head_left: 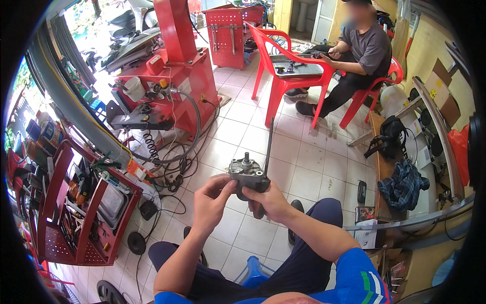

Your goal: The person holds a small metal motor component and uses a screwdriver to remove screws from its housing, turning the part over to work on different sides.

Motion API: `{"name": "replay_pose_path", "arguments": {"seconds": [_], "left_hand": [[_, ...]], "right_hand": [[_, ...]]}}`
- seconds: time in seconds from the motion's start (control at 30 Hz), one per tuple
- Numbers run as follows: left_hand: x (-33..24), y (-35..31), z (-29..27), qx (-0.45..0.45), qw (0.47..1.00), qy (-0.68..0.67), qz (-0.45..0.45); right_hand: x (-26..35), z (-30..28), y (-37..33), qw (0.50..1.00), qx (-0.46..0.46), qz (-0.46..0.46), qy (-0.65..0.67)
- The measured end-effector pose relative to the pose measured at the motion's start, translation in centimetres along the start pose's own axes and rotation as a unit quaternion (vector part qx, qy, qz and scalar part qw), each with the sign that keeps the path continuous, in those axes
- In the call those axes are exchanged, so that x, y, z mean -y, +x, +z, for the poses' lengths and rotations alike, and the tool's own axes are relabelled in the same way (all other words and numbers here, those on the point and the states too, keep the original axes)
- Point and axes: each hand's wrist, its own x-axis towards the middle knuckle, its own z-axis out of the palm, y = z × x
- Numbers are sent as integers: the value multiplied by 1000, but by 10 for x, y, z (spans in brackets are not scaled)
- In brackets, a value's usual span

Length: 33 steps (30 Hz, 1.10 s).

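Note:
Between my two hands, above my knees, is a grey metal housing (247, 177) with a short upright shaft (246, 157) on top; it looks like a small motor or gearbox. My left hand (215, 197) is closed on its left side, thumb and fingers against the casing. My right hand (271, 200) grips the lower right side, thumb across the front. Alongside the housing a long thin dark rod-like tool (270, 144) points up and away, its lower end inside my right hand. Its exact kind does not show. The housing's underside is hidden by my fingers.
A red tool cart (76, 253) stands at left, near a red machine (190, 86) with hoses and cables on the tiles. Ahead, a red chair (304, 83) bears a tray, and another person (367, 48) sits behind it. A bench (379, 172) with a plaid cloth is at right.

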Motion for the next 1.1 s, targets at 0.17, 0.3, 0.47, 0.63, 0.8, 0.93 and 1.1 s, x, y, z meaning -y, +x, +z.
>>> {"name": "replay_pose_path", "arguments": {"seconds": [0.17, 0.3, 0.47, 0.63, 0.8, 0.93, 1.1], "left_hand": [[-1, 1, 1, 2, 1000, -7, -4], [0, 0, 0, -5, 1000, -22, 18], [3, -1, 1, -17, 998, 63, -8], [-1, -3, 2, 6, 999, 34, -4], [-4, -4, 4, 0, 999, 29, -13], [1, -2, 3, -9, 1000, 22, -6], [0, -2, 4, -15, 1000, 23, -6]], "right_hand": [[5, -1, -2, 1000, 5, 3, -17], [6, 5, -1, 1000, 0, -11, -15], [-2, -2, 1, 999, -22, 4, -24], [-2, -2, -2, 998, -15, 30, 60], [-3, -2, 1, 995, -32, 51, 76], [-3, 1, 2, 995, -52, 45, 69], [0, 1, 1, 998, -13, 51, 42]]}}
